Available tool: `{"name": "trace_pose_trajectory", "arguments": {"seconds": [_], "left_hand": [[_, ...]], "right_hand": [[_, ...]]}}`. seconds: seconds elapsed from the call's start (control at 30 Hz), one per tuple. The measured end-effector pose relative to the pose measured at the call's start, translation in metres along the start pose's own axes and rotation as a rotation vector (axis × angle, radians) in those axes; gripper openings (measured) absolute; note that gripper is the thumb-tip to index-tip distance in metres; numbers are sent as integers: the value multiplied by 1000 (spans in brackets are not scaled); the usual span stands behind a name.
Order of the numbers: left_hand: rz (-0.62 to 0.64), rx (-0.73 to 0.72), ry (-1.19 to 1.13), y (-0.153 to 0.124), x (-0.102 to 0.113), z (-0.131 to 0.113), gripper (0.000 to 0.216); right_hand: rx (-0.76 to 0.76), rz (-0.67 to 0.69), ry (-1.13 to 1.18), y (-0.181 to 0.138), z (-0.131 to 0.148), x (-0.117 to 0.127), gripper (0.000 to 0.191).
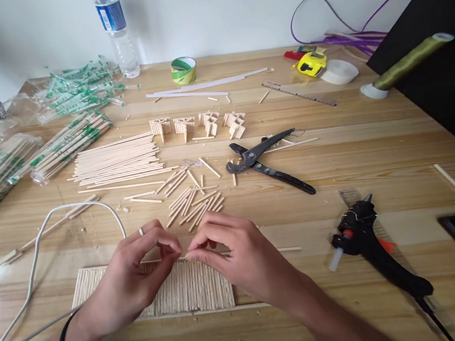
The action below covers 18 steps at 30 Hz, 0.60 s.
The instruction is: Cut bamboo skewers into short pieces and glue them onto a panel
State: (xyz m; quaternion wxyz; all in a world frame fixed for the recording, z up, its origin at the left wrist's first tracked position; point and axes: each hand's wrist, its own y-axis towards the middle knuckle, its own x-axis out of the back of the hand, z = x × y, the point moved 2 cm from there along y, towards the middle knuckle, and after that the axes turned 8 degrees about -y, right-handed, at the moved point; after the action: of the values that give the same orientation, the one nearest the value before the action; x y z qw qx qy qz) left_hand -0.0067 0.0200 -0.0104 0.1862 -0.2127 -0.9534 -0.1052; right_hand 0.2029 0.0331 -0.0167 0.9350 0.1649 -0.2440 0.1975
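Note:
My left hand (pixel 139 267) and my right hand (pixel 230 252) meet fingertip to fingertip above a flat mat of glued wooden sticks (pixel 186 295) at the table's near edge. Both hands are pinched closed, and what they pinch is too small to name. A ring sits on a left finger and a black band circles the left wrist. Just beyond the hands lies a scatter of short cut sticks (pixel 193 200). A thin long stick (pixel 287 249) pokes out to the right of my right hand.
Black cutters (pixel 266 162) lie mid-table, a black glue gun (pixel 368 238) to the right, a white cable (pixel 39 248) to the left. Long sticks (pixel 118 160), wrapped chopstick packs (pixel 66 139), small stick assemblies (pixel 198 125), tape (pixel 183 69), a bottle (pixel 117 31), a tape measure (pixel 311 63) and a ruler (pixel 299 94) sit farther back.

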Motion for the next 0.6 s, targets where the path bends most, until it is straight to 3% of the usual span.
{"name": "trace_pose_trajectory", "arguments": {"seconds": [0.2,0.37,0.6], "left_hand": [[89,115,-160,1,-4,1,13],[191,47,-22,2,-4,-2,20],[119,18,-87,-1,-2,2,15]], "right_hand": [[53,-22,98,0,4,3,9],[111,-29,144,1,7,4,11],[61,-41,31,2,2,3,13]]}}
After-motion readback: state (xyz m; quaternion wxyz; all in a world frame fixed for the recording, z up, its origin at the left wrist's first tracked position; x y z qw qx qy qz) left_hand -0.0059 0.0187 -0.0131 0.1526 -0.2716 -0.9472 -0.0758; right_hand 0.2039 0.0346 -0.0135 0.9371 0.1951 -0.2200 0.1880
